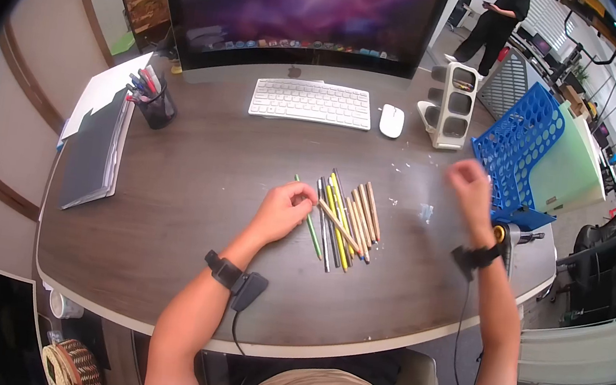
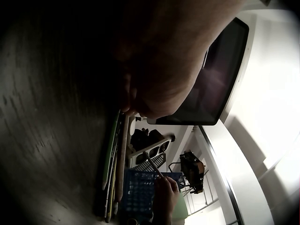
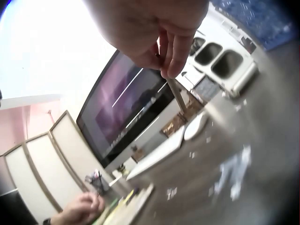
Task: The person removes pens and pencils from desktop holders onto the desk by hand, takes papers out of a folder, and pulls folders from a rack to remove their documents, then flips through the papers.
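Several pencils lie side by side in front of me, among them a green pencil (image 1: 313, 233), a yellow pencil (image 1: 339, 227) and a row of wooden ones. Thumb and fingertips of my left hand (image 1: 287, 209) pinch the upper end of a wooden pencil (image 1: 342, 227), which slants across the others. The green pencil runs just under these fingers. Raised at the right, my right hand (image 1: 472, 191) pinches another pencil (image 3: 176, 96) by one end. That pencil points down from the fingertips in the right wrist view. Motion blurs this hand in the head view.
A white holder with compartments (image 1: 442, 132) and a blue perforated rack (image 1: 518, 141) stand at the right. Behind the pencils are a keyboard (image 1: 311, 102), a mouse (image 1: 391, 121) and a monitor (image 1: 300, 7). A pen cup (image 1: 156, 111) and folders (image 1: 98, 147) sit left. White scraps (image 1: 425, 213) dot the desk.
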A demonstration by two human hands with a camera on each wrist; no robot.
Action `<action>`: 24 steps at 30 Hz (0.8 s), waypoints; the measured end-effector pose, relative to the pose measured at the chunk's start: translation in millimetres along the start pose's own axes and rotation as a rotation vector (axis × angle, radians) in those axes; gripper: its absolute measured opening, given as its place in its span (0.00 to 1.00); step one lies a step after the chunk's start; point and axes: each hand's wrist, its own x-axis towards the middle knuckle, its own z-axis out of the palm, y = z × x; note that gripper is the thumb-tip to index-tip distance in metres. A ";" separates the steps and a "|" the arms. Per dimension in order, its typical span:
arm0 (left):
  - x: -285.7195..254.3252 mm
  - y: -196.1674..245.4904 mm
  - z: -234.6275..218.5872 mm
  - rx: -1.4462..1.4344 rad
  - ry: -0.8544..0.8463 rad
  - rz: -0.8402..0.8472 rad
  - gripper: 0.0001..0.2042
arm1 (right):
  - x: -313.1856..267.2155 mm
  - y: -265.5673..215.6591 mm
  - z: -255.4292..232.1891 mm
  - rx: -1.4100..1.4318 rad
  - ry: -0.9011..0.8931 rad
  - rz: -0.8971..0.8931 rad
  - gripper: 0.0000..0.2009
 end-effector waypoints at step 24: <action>-2.9 9.1 -1.2 -0.008 -0.003 0.049 0.07 | -71.7 -87.1 127.7 -0.269 -0.625 -0.147 0.10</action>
